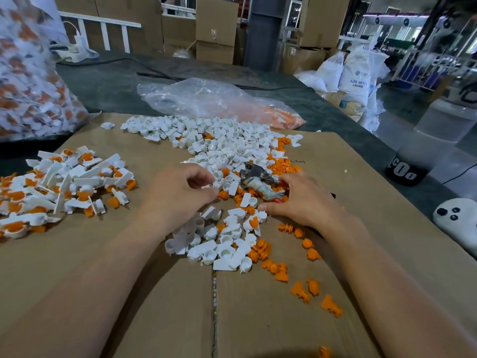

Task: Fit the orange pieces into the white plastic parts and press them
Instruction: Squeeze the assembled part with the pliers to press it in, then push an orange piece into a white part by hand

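Many white parts [249, 200] lie between left hand [180, 193] and right hand [300, 200].

Stacked cardboard boxes [216, 29] along the back, white railing [103, 29] far left, grey pillar [263, 34] mid-room, white sacks [356, 73] heaped right, grey floor [395, 130] beyond the dark desk [103, 83].

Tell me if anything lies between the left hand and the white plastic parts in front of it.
Nothing visible does. The left hand has its fingertips right at the loose white parts on the cardboard, with no object between. The metal tool lies further right, beside the right hand.
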